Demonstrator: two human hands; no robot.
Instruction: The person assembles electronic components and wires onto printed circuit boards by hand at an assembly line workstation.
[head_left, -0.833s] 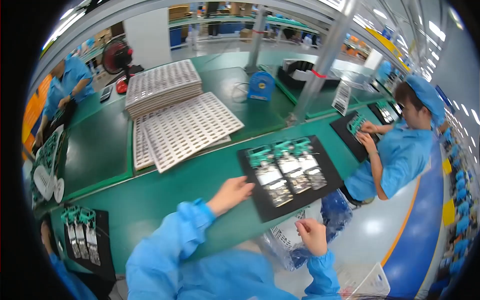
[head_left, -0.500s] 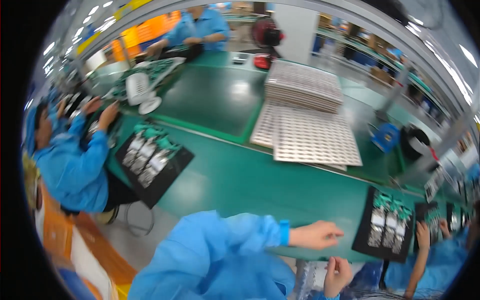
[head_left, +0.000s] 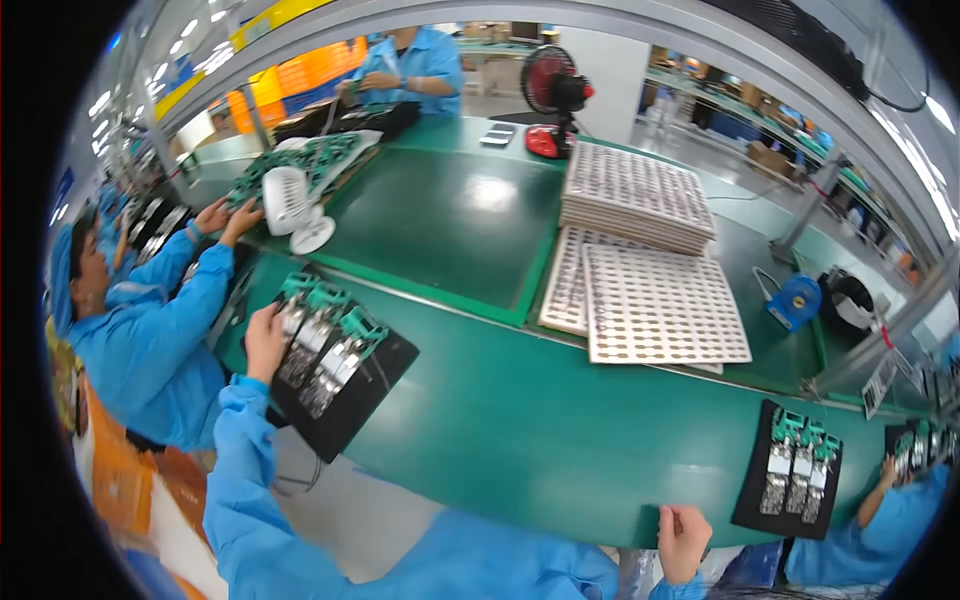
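My left hand (head_left: 264, 345) reaches out to the left over the edge of a black mat (head_left: 345, 425). Its bent fingers touch the mat or the nearest of the assemblies (head_left: 318, 350) lying there in a row, silver metal parts with green circuit boards. Exactly what the fingertips grip is hidden. Close to the table's front edge, my right hand (head_left: 683, 542) is closed, thumb against fingers; whatever it may hold is too small to name. Another black mat (head_left: 750, 505) with similar assemblies (head_left: 800, 465) lies to its right.
White trays (head_left: 665, 310) with rows of small slots are stacked behind the green table (head_left: 480, 440). A white fan (head_left: 288, 200), a dark red fan (head_left: 550, 85) and a blue device (head_left: 795, 300) stand farther back. Co-workers sit left and right; another person is at the far side.
My left hand has swung from near my right hand across to the mat on the left. My right hand stays near the table's front edge. The view has shifted slightly.
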